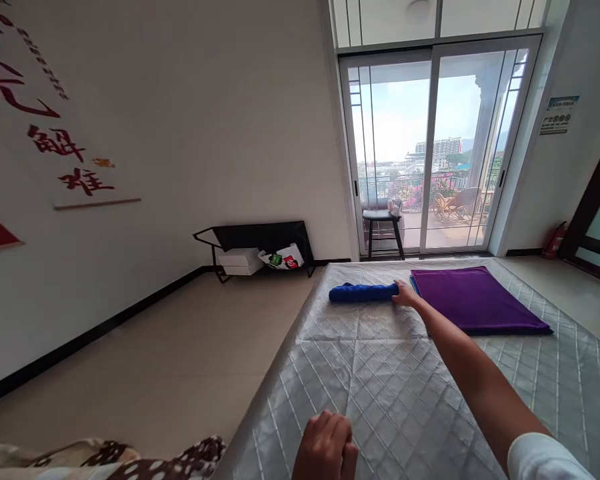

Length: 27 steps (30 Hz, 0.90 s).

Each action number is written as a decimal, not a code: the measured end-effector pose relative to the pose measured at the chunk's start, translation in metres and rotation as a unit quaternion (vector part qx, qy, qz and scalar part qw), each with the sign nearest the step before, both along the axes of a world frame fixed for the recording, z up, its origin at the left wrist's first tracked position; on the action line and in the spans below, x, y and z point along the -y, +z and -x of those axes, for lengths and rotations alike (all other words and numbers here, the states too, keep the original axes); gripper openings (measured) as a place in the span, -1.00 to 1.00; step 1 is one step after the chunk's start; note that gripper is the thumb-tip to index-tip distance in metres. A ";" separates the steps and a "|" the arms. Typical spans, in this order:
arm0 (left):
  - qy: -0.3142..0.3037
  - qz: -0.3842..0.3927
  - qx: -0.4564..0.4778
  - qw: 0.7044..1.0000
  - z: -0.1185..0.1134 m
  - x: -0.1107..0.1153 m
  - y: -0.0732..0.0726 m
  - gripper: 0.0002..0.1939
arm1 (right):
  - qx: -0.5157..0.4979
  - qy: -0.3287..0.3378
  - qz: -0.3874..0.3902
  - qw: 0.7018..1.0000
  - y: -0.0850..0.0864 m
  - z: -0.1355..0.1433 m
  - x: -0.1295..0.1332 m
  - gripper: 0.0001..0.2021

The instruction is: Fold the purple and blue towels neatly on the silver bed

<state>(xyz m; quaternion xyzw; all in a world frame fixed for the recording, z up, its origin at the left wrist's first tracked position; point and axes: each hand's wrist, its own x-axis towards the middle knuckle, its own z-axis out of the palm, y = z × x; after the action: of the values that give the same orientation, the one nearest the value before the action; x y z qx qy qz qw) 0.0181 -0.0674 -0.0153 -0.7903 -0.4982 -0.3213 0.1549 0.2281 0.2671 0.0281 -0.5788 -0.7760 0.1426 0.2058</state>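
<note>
A rolled blue towel (363, 293) lies across the far part of the silver quilted cover (380, 373). My right hand (405, 293), arm stretched far forward, grips the roll's right end. Close to me, low in the picture, my left hand (326, 443) is held over the cover with its fingers curled in, and nothing shows in it. Just right of my right hand is a flat stack of folded purple cloths (475, 300), with a bit of blue showing at its left edge.
Beyond the covered surface, a black stool (383, 217) stands by the sliding glass door (433, 153). A black folding frame (260, 235) with white boxes (239, 261) leans along the wall. Brown spotted fabric (170, 463) is at lower left; a fire extinguisher (555, 240) stands right.
</note>
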 end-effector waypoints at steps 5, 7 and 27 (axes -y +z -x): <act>0.036 0.020 0.030 0.999 0.008 0.001 -0.002 -0.77 | 0.000 0.013 0.000 1.000 -0.009 0.019 0.028 -0.55; 0.040 0.026 0.045 0.998 0.008 -0.002 -0.002 -0.77 | -0.010 0.043 -0.021 0.999 -0.010 0.019 0.060 -0.56; -0.129 0.424 0.247 0.861 -0.118 0.109 0.089 -0.77 | -0.310 0.157 -0.060 0.936 0.010 -0.104 0.431 -0.25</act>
<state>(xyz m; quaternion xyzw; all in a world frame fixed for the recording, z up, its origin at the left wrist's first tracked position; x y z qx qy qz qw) 0.1359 -0.1765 0.0737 -0.7314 -0.5018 -0.2808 -0.3667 0.3316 -0.1644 0.0386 -0.3633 -0.7616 0.2992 0.4455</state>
